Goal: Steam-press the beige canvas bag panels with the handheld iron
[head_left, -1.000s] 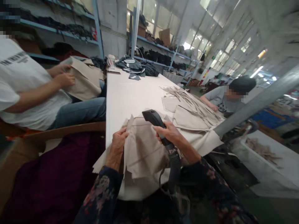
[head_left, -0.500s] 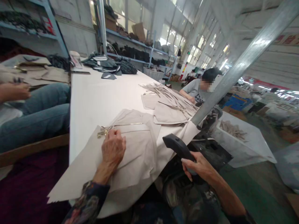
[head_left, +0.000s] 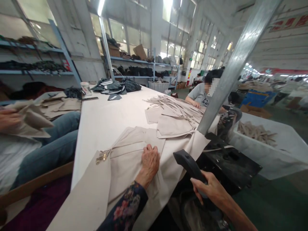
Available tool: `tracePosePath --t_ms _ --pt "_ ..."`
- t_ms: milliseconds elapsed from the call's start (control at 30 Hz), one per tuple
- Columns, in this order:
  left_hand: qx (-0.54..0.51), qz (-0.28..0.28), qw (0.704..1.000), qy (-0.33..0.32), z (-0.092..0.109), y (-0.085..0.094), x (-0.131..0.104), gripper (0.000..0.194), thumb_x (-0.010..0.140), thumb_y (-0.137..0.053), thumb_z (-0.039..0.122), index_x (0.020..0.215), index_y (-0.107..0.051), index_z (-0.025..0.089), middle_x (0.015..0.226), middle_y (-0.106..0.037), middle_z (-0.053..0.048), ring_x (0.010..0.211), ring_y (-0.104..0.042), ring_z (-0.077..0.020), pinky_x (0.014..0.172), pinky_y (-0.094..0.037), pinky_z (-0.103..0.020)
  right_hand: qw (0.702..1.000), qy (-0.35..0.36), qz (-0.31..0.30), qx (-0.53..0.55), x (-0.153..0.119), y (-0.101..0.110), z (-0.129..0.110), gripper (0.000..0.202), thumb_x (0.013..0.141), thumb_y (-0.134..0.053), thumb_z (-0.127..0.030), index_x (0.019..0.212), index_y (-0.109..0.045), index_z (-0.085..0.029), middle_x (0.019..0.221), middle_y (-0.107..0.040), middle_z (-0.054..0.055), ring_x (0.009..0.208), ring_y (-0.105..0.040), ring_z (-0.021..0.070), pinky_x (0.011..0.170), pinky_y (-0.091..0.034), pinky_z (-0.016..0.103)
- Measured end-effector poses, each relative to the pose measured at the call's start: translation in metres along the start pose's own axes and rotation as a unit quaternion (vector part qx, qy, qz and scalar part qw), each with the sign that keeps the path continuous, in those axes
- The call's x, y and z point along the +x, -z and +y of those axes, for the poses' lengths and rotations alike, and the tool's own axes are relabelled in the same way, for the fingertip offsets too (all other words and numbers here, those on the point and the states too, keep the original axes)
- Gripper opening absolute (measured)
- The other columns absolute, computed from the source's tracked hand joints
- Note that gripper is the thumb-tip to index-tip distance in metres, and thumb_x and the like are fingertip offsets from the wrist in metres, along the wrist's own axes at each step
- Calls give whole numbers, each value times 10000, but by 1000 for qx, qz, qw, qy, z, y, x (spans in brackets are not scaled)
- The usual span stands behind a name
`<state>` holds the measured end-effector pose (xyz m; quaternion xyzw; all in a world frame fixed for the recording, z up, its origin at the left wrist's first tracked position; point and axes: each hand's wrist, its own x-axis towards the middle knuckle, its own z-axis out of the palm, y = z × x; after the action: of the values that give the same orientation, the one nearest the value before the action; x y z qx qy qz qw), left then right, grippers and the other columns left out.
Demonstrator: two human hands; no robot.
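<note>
Beige fabric panel with a metal zipper pull lies flat at the near edge of the white table. Left hand rests palm-down on the panel, fingers extended, grasping nothing. Right hand, off the table's right edge, is clenched around the black handheld tool.

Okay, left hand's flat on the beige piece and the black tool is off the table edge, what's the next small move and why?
Probably bring the black tool in the right hand back over the beige fabric piece: the left hand lies flat on it, and the tool hangs clear of the table.
</note>
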<state>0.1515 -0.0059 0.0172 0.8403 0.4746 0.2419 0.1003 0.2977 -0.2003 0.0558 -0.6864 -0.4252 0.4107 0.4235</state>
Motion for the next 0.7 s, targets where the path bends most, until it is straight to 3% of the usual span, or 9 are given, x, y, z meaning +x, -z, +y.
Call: tracePosePath --t_ms 133,267,333,467,600,700 --pt "-131 -3 991 8 -30 14 4 234 723 -450 97 918 -579 111 765 -560 -79 753 -543 -209 709 -427 -322 1000 -3 -16 16 0 -3 7 250 829 -565 -371 747 -502 -143 494 -523 -33 388 -485 95 385 -422 189" --pt "-206 -14 976 62 -63 39 -8 327 661 -439 164 950 -580 105 609 -548 1 577 -533 -164 572 -415 -266 998 3 -59 11 -1 -14 3 241 845 -548 -360 748 -512 -142 499 -532 -30 386 -481 87 386 -421 177" --pt "-300 -30 946 119 -74 58 -16 346 638 -455 221 919 -619 101 615 -590 -10 573 -554 -165 541 -422 -255 997 10 -81 6 1 -20 -1 231 856 -534 -356 774 -524 -141 506 -537 -31 385 -481 87 386 -417 175" --pt "-496 -33 829 256 -88 111 -27 524 563 -556 261 1049 -629 79 545 -601 17 434 -473 -121 432 -359 -216 991 48 -123 -10 7 -34 -11 231 861 -533 -354 786 -531 -135 487 -529 -34 380 -474 85 389 -410 170" --pt "-541 -19 811 222 -94 158 -40 608 600 -598 244 1186 -577 81 556 -613 24 406 -442 -86 411 -325 -184 986 79 -144 -10 11 -45 -29 220 866 -534 -345 820 -531 -130 489 -534 -35 386 -471 78 404 -415 166" --pt "-568 -6 794 215 -95 163 -53 631 635 -598 243 1245 -538 93 613 -649 1 429 -472 -90 426 -348 -183 980 99 -171 12 11 -52 -49 207 861 -542 -335 834 -533 -130 521 -537 -36 403 -474 75 414 -432 171"
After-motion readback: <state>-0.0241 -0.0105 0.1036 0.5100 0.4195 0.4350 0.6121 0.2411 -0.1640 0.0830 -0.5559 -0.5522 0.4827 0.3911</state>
